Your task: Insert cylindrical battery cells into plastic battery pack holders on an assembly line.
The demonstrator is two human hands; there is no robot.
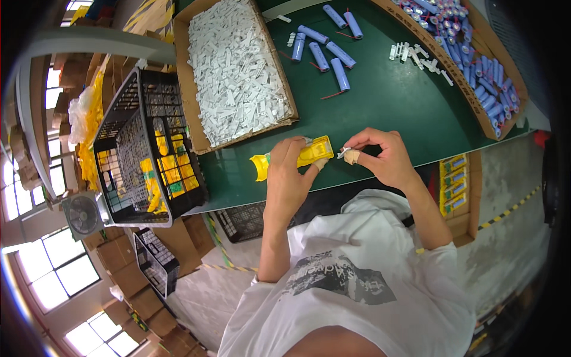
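Head view: left hand wraps the light, rigid yellow plastic housing by its sides; right hand pinches a small, probably flimsy white strip.

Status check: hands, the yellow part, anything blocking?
Left hand grips yellow housing at the table edge. Right hand pinches a small white strip beside it. Nothing between them.

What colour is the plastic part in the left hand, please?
Yellow plastic part, in the left hand; head view.
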